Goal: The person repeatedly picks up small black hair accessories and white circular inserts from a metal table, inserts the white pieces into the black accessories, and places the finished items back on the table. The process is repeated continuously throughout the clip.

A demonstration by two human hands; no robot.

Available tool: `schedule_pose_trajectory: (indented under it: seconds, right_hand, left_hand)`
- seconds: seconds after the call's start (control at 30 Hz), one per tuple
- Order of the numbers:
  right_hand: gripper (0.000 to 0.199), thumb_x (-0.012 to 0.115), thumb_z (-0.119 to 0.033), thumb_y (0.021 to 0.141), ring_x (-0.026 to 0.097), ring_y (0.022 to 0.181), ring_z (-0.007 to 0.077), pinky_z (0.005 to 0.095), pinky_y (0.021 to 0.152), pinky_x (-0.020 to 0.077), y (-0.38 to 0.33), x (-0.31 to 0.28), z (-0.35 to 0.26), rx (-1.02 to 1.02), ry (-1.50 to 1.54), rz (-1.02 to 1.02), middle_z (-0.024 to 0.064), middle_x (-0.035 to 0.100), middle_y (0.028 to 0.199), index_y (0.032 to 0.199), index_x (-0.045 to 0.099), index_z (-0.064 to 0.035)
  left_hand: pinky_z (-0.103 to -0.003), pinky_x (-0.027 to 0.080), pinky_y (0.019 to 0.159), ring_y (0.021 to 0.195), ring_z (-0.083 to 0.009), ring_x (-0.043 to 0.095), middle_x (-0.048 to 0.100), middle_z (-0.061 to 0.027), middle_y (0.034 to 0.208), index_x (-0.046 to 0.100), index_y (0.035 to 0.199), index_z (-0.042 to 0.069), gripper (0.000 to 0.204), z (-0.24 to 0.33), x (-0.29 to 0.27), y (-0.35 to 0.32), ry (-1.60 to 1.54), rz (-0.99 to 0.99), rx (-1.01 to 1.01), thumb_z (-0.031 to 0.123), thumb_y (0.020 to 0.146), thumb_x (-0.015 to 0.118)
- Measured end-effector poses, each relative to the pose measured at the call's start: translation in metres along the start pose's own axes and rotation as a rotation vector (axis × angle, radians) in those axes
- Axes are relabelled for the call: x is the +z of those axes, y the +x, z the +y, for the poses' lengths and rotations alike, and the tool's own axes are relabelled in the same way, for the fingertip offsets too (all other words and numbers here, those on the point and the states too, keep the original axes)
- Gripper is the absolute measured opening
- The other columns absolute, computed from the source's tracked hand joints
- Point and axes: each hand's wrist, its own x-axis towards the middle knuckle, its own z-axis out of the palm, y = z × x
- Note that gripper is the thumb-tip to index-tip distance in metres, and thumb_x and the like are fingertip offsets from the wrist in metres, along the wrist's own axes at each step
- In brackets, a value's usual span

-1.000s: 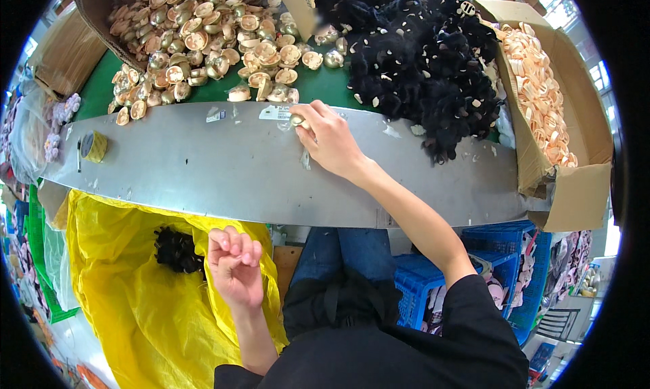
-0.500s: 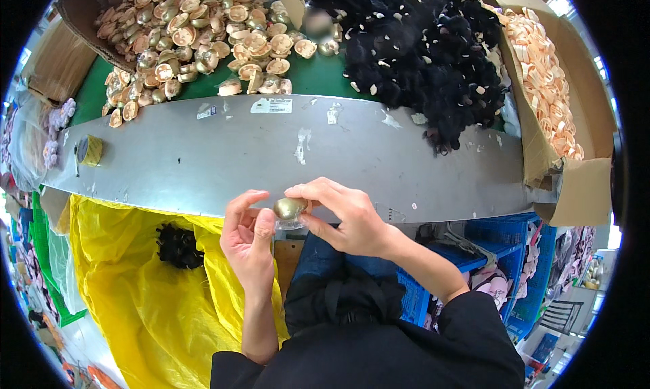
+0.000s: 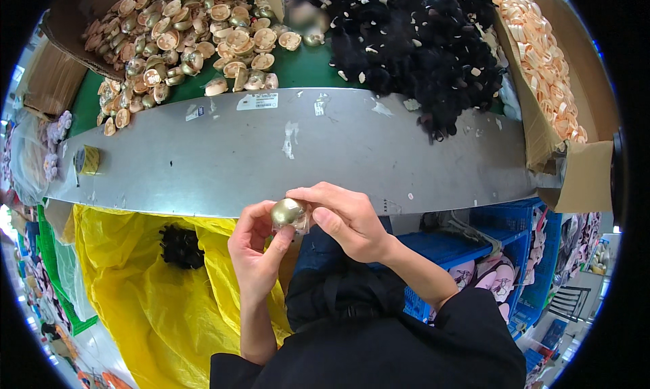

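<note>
A small round shiny gold ball (image 3: 288,211) is held up between the two hands, just below the near edge of the long grey metal bench (image 3: 325,152). The left hand (image 3: 256,247) is curled under the ball, with its thumb and fingers closed around it from below. The right hand (image 3: 349,220) is closed on the ball from the other side, with its fingertips pressed on top. A bit of clear wrap can be seen around the ball.

Past the far edge of the bench, a heap of gold and cream round half shells (image 3: 183,44) is spread on a green top and in a brown cardboard box. Beside that heap, to the right, a big pile of black fluffy pieces (image 3: 420,44) is seen. At the right end of the bench, an open cardboard box of pale orange flat pieces (image 3: 548,64) is stood. A small yellow tape roll (image 3: 87,160) is set on the left end of the bench. Below the bench, on the left, a yellow plastic bag (image 3: 156,301) is hung open with a black fluffy piece (image 3: 181,245) inside.
</note>
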Motion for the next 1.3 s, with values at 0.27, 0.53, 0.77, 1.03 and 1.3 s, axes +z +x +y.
schedule_pose_trajectory:
  seconds: [0.27,0.53,0.77,1.03,1.3]
  right_hand:
    - [0.028,0.068,-0.014,0.095,0.066,0.079,0.0155,0.0273,0.074,0.0557,0.001,0.01,-0.004,0.093,0.022,0.064,0.011,0.071,0.102,0.119,0.068,-0.0002]
    - [0.027,0.058,-0.004,0.1,0.062,0.075,0.0111,0.0239,0.07,0.0529,-0.004,0.013,-0.013,0.12,0.259,0.057,0.01,0.07,0.101,0.125,0.064,0.0024]
    - [0.03,0.056,-0.001,0.1,0.061,0.082,0.0088,0.0227,0.075,0.0515,-0.005,0.012,-0.007,0.108,0.314,0.043,0.0082,0.067,0.106,0.13,0.06,0.0033]
    - [0.032,0.05,-0.025,0.106,0.06,0.078,0.0097,0.0232,0.07,0.0501,-0.003,0.02,0.003,0.087,0.348,0.139,0.0066,0.066,0.099,0.116,0.064,0.0014]
    - [0.044,0.039,-0.033,0.11,0.04,0.055,0.0031,0.0222,0.051,0.0334,0.008,0.035,-0.005,0.14,0.14,0.269,-0.003,0.049,0.061,0.09,0.061,-0.0017]
  left_hand:
    - [-0.021,0.049,0.065,0.071,-0.0069,0.06,0.066,-0.0031,0.087,0.062,0.111,-0.002,0.024,0.002,0.002,-0.006,-0.134,-0.039,-0.088,0.007,0.092,0.073]
    - [-0.021,0.046,0.052,0.061,-0.0087,0.057,0.066,-0.0072,0.083,0.061,0.105,-0.003,0.023,-0.002,0.002,-0.007,-0.467,-0.01,-0.13,0.02,0.101,0.063]
    - [-0.023,0.047,0.055,0.063,-0.0109,0.058,0.066,-0.0085,0.084,0.06,0.107,-0.003,0.025,-0.002,0.01,-0.009,-0.452,0.055,-0.104,0.022,0.104,0.058]
    - [-0.022,0.046,0.059,0.066,-0.0099,0.057,0.064,-0.0074,0.089,0.058,0.104,-0.001,0.018,-0.001,0.018,-0.015,-0.21,0.029,0.013,0.017,0.103,0.058]
    - [-0.018,0.037,0.065,0.073,-0.0046,0.045,0.052,0.0008,0.087,0.055,0.09,0.002,0.016,-0.015,0.036,-0.022,-0.032,0.036,0.095,0.011,0.098,0.066]
